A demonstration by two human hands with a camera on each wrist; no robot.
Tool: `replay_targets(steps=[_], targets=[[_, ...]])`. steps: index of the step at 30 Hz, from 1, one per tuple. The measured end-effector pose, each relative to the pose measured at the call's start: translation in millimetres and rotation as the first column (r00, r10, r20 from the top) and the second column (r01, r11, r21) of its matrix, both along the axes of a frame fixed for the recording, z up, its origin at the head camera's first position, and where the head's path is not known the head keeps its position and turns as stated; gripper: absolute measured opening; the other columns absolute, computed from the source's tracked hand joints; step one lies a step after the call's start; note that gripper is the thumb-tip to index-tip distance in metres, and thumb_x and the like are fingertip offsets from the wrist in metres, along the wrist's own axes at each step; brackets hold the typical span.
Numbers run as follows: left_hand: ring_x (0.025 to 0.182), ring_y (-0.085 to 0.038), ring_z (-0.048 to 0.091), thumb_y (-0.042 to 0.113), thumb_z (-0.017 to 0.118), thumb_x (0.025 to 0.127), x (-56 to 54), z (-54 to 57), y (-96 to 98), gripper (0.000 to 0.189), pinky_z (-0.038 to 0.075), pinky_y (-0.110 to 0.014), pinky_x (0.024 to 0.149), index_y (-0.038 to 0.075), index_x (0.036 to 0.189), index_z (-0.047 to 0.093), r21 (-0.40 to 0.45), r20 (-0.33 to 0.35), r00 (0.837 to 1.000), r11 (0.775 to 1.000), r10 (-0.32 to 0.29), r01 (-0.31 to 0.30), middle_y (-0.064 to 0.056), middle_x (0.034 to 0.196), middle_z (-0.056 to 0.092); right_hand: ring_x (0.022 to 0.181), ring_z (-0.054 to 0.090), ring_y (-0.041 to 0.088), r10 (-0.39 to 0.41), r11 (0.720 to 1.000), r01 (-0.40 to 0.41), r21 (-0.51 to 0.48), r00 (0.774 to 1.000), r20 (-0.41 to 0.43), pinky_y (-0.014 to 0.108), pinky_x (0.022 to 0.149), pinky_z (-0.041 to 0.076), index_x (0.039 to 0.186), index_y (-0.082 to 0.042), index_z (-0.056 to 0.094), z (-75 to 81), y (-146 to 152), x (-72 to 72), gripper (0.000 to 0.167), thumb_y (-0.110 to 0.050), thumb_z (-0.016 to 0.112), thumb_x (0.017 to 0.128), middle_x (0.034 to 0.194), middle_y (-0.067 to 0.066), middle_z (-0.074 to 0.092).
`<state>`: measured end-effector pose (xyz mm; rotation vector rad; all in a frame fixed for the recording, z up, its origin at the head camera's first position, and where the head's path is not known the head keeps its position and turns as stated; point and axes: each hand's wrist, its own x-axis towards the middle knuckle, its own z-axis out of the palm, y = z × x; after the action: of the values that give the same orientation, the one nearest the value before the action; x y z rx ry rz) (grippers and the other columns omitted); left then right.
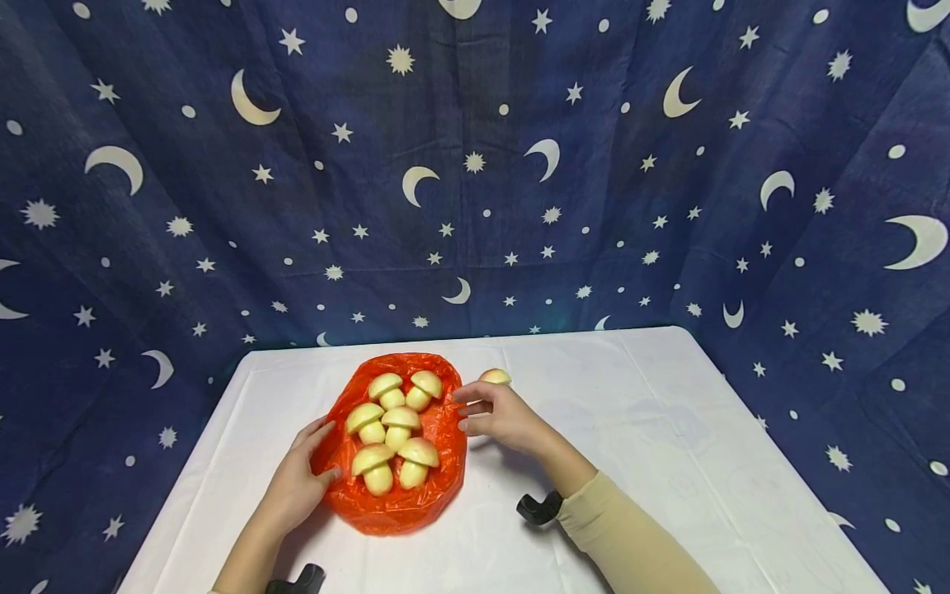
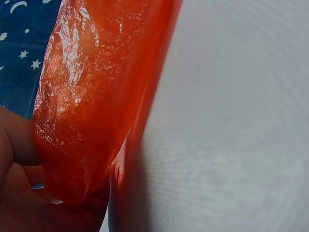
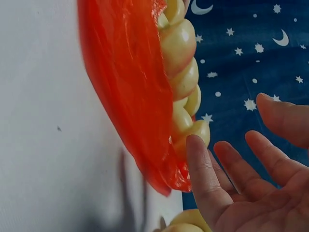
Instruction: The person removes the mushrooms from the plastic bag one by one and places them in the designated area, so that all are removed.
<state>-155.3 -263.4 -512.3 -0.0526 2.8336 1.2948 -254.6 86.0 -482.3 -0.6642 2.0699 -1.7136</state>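
Note:
A red plastic bag point(image 1: 389, 516) lies spread on the table, its rim rolled round several pale yellow mushroom-shaped pieces point(image 1: 399, 419) with faintly pink caps. At its left edge, my left hand point(image 1: 297, 478) grips the bag, the film passing between thumb and fingers in the left wrist view. My right hand point(image 1: 505, 419) is by the opposite edge, holding nothing, its fingers spread in the right wrist view. Behind that hand sits one more mushroom-shaped piece point(image 1: 496, 376), partly hidden by it in the head view.
A white cloth point(image 1: 631, 462) covers the table. Dark blue fabric point(image 1: 475, 165) with moons and stars hangs behind it and along both sides. Black curved wrist mounts show below the left hand point(image 1: 298, 580) and at the right sleeve point(image 1: 539, 508).

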Motion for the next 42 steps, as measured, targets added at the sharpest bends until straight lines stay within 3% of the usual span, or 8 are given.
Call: replay_targets(steps=[25, 33, 42], targets=[[0.162, -0.052, 0.024, -0.003, 0.073, 0.093, 0.2, 2.0, 1.2, 0.077, 0.023, -0.072, 0.13, -0.003, 0.163, 0.039, -0.006, 0.008, 1.0, 1.0, -0.006, 0.006, -0.022, 0.175, 0.026, 0.126, 0.068, 0.051, 0.006, 1.0, -0.005, -0.024, 0.998, 0.061, 0.03, 0.086, 0.066, 0.14, 0.011, 0.061, -14.2, -28.6, 20.7, 0.049, -0.001, 0.073, 0.093, 0.142, 0.033, 0.063], [0.162, -0.052, 0.023, -0.003, 0.072, 0.093, 0.0, 2.1, 1.2, 0.078, 0.022, -0.072, 0.13, -0.004, 0.163, 0.038, 0.003, 0.006, 1.0, 1.0, -0.006, 0.006, -0.021, 0.176, 0.026, 0.107, 0.076, 0.022, -0.017, 1.0, 0.02, -0.021, 0.994, 0.109, 0.035, 0.087, 0.068, 0.139, 0.008, 0.063, -17.4, -34.6, 27.4, 0.047, -0.004, 0.072, 0.094, 0.141, 0.031, 0.065], [0.162, -0.052, 0.023, -0.004, 0.072, 0.092, 0.2, 1.7, 1.3, 0.078, 0.021, -0.072, 0.13, -0.004, 0.163, 0.038, 0.009, -0.004, 1.0, 1.0, -0.002, 0.002, -0.021, 0.175, 0.026, 0.103, 0.077, 0.019, -0.038, 0.999, 0.043, -0.028, 0.986, 0.16, 0.039, 0.086, 0.069, 0.137, 0.008, 0.064, -19.5, -42.3, 37.4, 0.048, -0.005, 0.076, 0.093, 0.138, 0.025, 0.068]])
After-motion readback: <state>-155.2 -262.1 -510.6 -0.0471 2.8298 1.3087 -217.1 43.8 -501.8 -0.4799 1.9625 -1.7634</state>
